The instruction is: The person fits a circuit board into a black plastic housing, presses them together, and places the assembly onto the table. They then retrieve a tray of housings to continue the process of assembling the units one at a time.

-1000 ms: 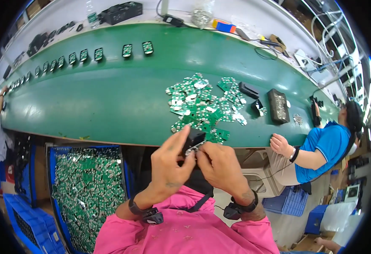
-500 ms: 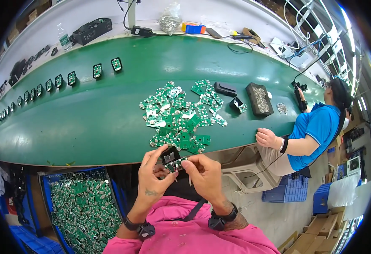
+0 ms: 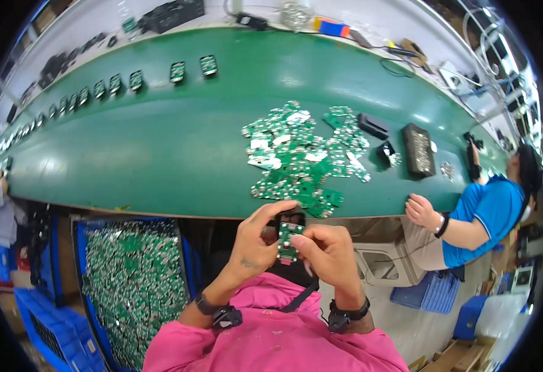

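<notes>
From my end, the green table takes up most of the view. Near left, below its edge, I see a blue crate full of loose boards, which I judge to be unworked stock. On the table's right half lies a pile of circuit boards, also loose, so plenty looks to remain. Along the far left runs a row of black casings with boards showing inside; I would count those as done.

At the near edge, my left hand has its grip closed around a black casing. My right hand has its grip closed on a green board, thumb across its face. That board overlaps the casing's near end and sticks out toward me, so I judge this piece unfinished.

As for writing, the clear bottle at far left has a green label, too small for me to read. I can make out no brand or lettering elsewhere.
</notes>
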A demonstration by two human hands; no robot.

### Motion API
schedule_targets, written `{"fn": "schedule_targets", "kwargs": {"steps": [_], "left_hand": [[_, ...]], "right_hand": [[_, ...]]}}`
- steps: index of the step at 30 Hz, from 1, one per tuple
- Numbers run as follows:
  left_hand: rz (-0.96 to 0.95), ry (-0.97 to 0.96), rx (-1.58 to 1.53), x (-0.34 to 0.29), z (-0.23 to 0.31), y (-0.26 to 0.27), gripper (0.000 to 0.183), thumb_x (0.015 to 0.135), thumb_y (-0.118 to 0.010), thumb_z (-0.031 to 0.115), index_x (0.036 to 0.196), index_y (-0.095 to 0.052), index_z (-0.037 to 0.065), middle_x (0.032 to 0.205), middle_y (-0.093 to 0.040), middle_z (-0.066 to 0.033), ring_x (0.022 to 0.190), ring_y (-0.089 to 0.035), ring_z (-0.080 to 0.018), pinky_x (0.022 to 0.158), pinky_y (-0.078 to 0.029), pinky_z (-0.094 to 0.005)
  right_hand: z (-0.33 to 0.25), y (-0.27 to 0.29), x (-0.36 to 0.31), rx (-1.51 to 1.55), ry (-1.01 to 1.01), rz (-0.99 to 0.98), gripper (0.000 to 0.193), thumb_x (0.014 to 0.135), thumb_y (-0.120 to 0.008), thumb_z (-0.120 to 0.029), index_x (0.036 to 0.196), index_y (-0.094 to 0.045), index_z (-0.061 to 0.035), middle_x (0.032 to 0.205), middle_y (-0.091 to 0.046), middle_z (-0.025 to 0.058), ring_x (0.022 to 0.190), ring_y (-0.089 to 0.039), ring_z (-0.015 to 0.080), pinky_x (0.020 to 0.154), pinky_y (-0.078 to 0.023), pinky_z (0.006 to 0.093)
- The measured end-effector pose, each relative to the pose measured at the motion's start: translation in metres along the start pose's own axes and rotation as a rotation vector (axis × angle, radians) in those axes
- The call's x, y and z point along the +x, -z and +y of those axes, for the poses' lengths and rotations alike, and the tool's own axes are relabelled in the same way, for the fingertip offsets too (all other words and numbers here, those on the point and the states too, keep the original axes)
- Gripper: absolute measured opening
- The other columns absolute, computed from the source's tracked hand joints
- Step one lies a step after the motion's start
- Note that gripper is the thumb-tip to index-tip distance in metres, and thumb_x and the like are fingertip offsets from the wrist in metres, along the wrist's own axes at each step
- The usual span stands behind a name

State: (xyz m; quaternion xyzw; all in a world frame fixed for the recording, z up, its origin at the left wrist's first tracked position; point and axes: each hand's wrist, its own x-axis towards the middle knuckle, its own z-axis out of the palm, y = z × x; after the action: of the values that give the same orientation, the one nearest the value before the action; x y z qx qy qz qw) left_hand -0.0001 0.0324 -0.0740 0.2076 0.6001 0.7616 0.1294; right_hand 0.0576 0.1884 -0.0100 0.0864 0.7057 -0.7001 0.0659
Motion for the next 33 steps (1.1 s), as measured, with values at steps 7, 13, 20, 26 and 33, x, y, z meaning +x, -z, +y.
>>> {"fn": "schedule_targets", "kwargs": {"steps": [7, 13, 20, 26, 33], "left_hand": [[0.056, -0.175, 0.457, -0.006, 0.019, 0.0, 0.051, 0.089, -0.057, -0.005, 0.14, -0.051, 0.004, 0.12, -0.06, -0.0098, 0.076, -0.055, -0.0063, 0.065, -0.048, -0.0222], [-0.03, -0.037, 0.318, -0.01, 0.034, 0.003, 0.055, 0.088, -0.051, -0.008, 0.142, -0.045, 0.001, 0.123, -0.058, -0.0186, 0.094, -0.066, -0.0263, 0.079, -0.053, -0.0301], [-0.028, 0.164, -0.045, -0.01, 0.027, 0.004, 0.05, 0.092, -0.051, -0.001, 0.142, -0.044, 0.0, 0.115, -0.062, -0.0106, 0.085, -0.061, -0.0098, 0.071, -0.053, -0.026], [0.006, 0.219, 0.003, -0.009, 0.033, -0.001, 0.049, 0.094, -0.049, 0.001, 0.143, -0.043, 0.0, 0.124, -0.06, -0.0148, 0.082, -0.065, -0.0125, 0.067, -0.054, -0.0246], [-0.002, 0.228, -0.001, -0.006, 0.031, -0.006, 0.047, 0.095, -0.048, 0.002, 0.142, -0.042, 0.001, 0.123, -0.06, -0.0177, 0.069, -0.066, -0.0126, 0.059, -0.055, -0.0233]], "right_hand": [[-0.005, -0.005, 0.009, -0.562, 0.351, 0.09, 0.019, 0.087, -0.071, -0.013, 0.077, -0.064, 0.0025, 0.062, -0.056, 0.0113, 0.053, -0.053, 0.0186, 0.05, -0.038, 0.0319], [-0.006, -0.008, 0.008, -0.397, 0.218, 0.218, 0.019, 0.086, -0.074, -0.014, 0.079, -0.068, 0.0023, 0.063, -0.063, 0.0084, 0.053, -0.054, 0.011, 0.049, -0.039, 0.0285], [0.006, -0.004, 0.009, -0.366, 0.167, 0.286, 0.024, 0.089, -0.074, -0.014, 0.074, -0.065, 0.0029, 0.063, -0.059, -0.0006, 0.055, -0.048, 0.0022, 0.048, -0.035, 0.021], [0.003, 0.0, 0.009, -0.308, 0.096, 0.295, 0.024, 0.088, -0.074, -0.014, 0.074, -0.063, 0.0021, 0.062, -0.059, -0.0013, 0.055, -0.048, 0.0009, 0.047, -0.034, 0.0196], [0.009, 0.0, 0.011, -0.498, 0.204, 0.337, 0.026, 0.087, -0.076, -0.014, 0.074, -0.061, 0.0031, 0.061, -0.057, -0.0029, 0.055, -0.045, 0.0012, 0.047, -0.033, 0.0196]]}}
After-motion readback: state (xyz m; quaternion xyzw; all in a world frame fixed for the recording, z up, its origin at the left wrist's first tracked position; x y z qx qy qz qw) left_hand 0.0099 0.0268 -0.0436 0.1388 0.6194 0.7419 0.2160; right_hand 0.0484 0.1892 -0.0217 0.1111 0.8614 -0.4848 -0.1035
